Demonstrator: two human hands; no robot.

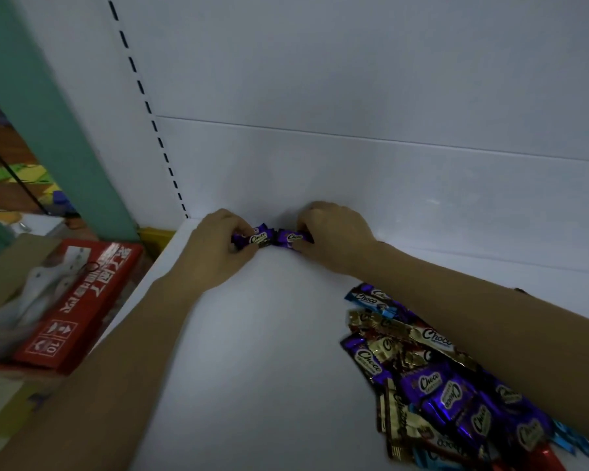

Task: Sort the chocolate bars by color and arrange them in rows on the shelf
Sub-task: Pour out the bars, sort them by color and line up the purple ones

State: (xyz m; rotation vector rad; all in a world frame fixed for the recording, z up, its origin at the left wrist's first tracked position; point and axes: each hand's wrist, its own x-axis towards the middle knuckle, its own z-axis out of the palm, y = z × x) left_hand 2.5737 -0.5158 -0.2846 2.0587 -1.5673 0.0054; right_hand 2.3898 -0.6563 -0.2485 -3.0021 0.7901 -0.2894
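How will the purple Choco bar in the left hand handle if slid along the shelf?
It probably slides easily: the purple bar has a glossy foil wrapper and the shelf looks smooth. It is likely light, as it looks small within the left hand that pinches it. It looks flat-sided, so it is unlikely to roll.

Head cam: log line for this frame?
left hand: grips purple Choco bar | right hand: grips second purple Choco bar | place: shelf back-left | unsorted pile: front-right
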